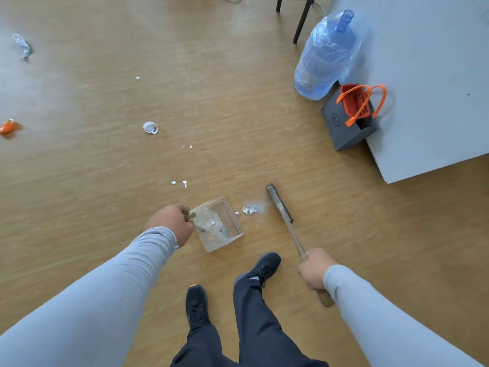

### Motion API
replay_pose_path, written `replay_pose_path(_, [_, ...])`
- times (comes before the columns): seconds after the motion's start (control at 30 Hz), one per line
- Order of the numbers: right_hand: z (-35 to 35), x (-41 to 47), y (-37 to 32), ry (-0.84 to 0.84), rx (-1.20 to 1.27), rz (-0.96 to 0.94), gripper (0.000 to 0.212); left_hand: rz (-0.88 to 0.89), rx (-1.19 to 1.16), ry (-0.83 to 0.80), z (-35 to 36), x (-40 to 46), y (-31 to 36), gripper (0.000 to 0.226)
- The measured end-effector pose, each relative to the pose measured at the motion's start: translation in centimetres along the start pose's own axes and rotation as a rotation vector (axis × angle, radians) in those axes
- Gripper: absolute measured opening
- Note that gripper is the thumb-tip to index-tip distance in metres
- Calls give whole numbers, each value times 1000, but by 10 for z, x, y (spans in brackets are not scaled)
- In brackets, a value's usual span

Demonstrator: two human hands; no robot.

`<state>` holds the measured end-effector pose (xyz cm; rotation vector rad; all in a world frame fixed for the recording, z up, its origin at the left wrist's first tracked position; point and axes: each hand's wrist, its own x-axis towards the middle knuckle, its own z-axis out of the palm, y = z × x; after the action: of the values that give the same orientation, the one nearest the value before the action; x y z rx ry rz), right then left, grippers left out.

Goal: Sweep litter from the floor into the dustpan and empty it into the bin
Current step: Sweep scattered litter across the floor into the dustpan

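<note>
A clear plastic dustpan [221, 223] rests on the wooden floor with some scraps inside it. My left hand [170, 221] grips its handle at the pan's left side. My right hand [315, 268] grips the wooden handle of a broom, whose dark head [279, 202] sits on the floor just right of the pan. A small pile of white paper scraps [249, 210] lies between the pan's open lip and the broom head. More white bits [180, 183] lie farther out. No bin that I can name as such is in view.
A white ring cap [150, 127], an orange scrap [8, 126] and a crumpled clear wrapper [22, 46] lie to the left. A blue water jug [326, 56], a dark box with an orange basket [352, 115] and a grey platform [428, 88] stand at right. My feet [264, 266] are near the pan.
</note>
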<state>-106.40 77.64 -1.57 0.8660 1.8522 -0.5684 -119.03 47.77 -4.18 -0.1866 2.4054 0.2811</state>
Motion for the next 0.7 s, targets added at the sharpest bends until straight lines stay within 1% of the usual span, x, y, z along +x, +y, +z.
replay_pose_path(0.13, [53, -9, -21, -113, 11, -34, 31, -4, -19, 19, 5, 6, 1, 33])
replay_pose_path(0.2, [65, -12, -19, -157, 13, -73, 34, 1, -15, 11, 7, 6, 3, 33])
replay_pose_path(0.27, [58, -20, -14, -213, 24, -109, 33, 1, -22, 12, 7, 6, 3, 34])
replay_pose_path(0.33, [36, -29, -3, -231, 125, -111, 36, -1, -25, 15, 6, 6, 2, 33])
replay_pose_path(0.4, [11, -39, 15, -215, 208, -97, 59, 2, -27, 9, 5, 5, -1, 32])
replay_pose_path(0.47, [-9, -47, 32, -189, 237, -76, 70, 3, -24, 12, 6, 5, -3, 32])
replay_pose_path(0.6, [-20, -48, 34, -74, 176, -50, 70, 0, -20, 7, 7, 4, -3, 34])
replay_pose_path(0.67, [-17, -36, 21, -27, 69, -47, 64, 1, -22, 6, 8, 4, -4, 34])
replay_pose_path(0.7, [-13, -29, 13, -5, -2, -49, 58, 2, -24, 8, 8, 4, -4, 34])
